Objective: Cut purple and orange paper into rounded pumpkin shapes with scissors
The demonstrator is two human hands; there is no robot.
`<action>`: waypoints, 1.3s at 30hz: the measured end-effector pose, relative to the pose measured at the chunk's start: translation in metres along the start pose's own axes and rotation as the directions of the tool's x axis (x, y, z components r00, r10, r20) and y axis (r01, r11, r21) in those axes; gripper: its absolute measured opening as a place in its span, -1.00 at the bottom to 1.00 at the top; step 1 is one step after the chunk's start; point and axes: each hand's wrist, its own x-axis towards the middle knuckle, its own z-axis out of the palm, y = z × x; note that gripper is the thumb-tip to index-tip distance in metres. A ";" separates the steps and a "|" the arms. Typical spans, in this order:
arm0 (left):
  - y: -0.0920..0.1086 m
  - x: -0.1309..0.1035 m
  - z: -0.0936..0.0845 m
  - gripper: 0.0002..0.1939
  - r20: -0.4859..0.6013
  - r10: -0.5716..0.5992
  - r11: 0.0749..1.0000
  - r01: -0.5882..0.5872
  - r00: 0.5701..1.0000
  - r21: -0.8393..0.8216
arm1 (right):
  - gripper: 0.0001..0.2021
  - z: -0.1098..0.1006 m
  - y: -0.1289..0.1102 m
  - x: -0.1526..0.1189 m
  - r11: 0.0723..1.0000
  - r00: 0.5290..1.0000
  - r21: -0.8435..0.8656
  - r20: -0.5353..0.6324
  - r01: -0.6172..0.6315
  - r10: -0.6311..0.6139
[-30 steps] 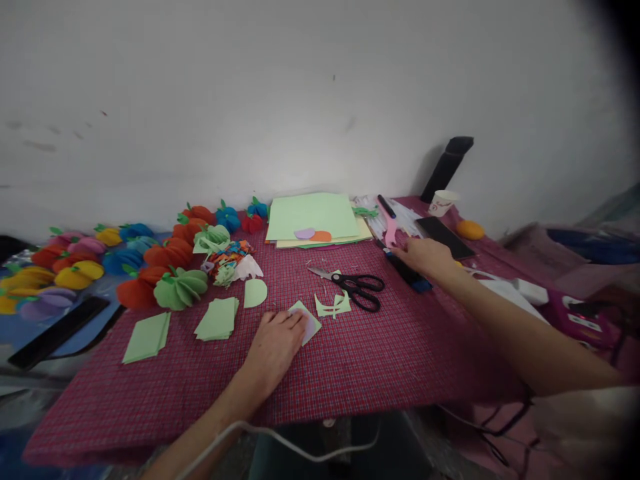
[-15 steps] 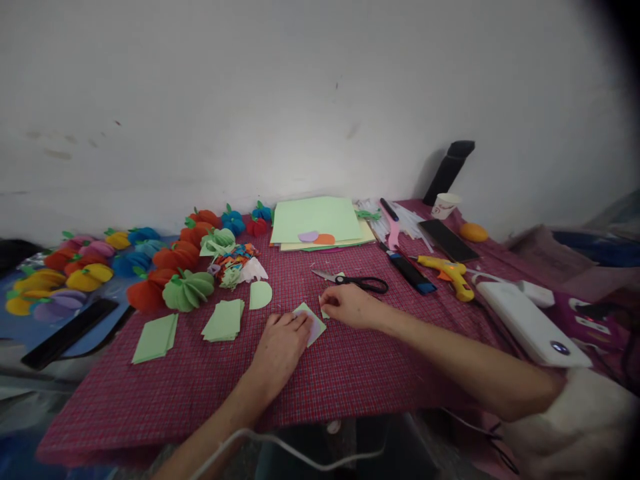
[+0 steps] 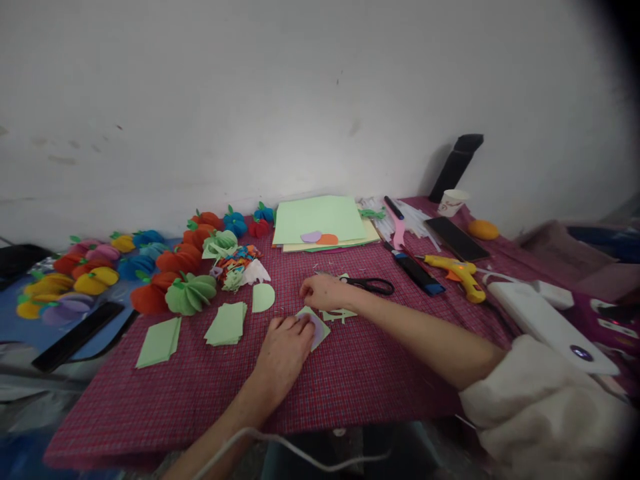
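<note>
Several paper pumpkins [image 3: 191,295] are seen finished at the left of the desk [image 3: 380,373], and one green half-round piece [image 3: 263,298] appears to have been cut out. Two stacks of green cards [image 3: 226,324] are left whole, so much of the cutting seems undone. A separate green card [image 3: 323,339] is laid flat and cornerwise near the desk's front middle, with a lilac shape [image 3: 317,328] on it, both partly covered. It is pressed down by the left hand [image 3: 286,352], fingers close together. The right hand [image 3: 323,292] is held just beyond, fingers curled; whether anything is pinched cannot be told. The scissors [image 3: 360,283] are partly hidden by the right arm.
</note>
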 end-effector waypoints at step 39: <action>0.003 -0.003 0.000 -0.81 0.038 0.006 0.997 -0.009 0.999 0.076 | -0.68 -0.016 -0.016 -0.003 0.983 0.934 -0.152 0.355 0.104 -0.044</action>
